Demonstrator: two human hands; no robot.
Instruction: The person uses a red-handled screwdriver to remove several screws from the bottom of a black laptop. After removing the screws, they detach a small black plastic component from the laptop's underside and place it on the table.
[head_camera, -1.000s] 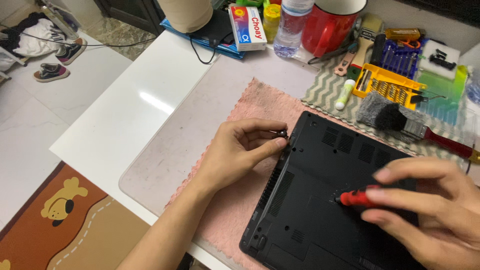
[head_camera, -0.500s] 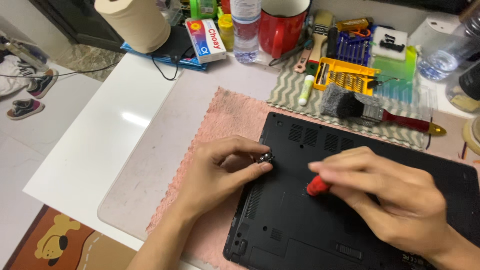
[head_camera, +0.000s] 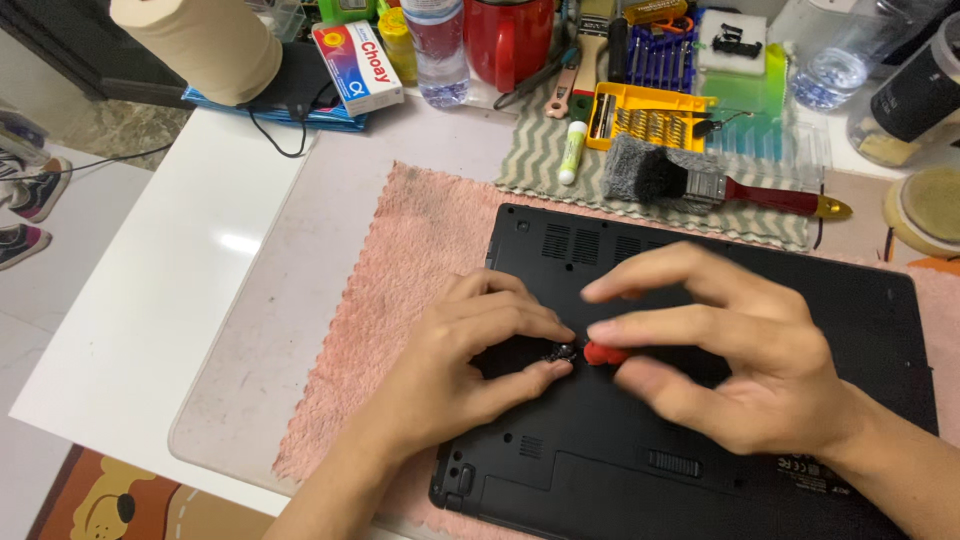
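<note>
A black laptop (head_camera: 800, 440) lies bottom-up on a pink towel (head_camera: 410, 260). My left hand (head_camera: 460, 370) rests on its left part, thumb and forefinger pinched on the small metal tip (head_camera: 562, 353) of a screwdriver. My right hand (head_camera: 740, 350) hovers over the middle of the laptop, fingers spread, with the red screwdriver handle (head_camera: 603, 352) held between thumb and fingers. The handle lies nearly flat and points left toward my left fingertips. Most of the tool is hidden under my right hand.
A grey-bristled brush with a red handle (head_camera: 700, 185) lies behind the laptop on a striped mat. A yellow bit case (head_camera: 650, 115), blue bit holder (head_camera: 660, 60), red mug (head_camera: 510, 40), water bottle (head_camera: 437, 50), paper roll (head_camera: 200, 45) and box (head_camera: 358, 66) line the back. The table's edge is at left.
The view has shifted left. My right hand with the red screwdriver has moved left until its tip meets my left fingertips, which stay on the laptop's left part.
</note>
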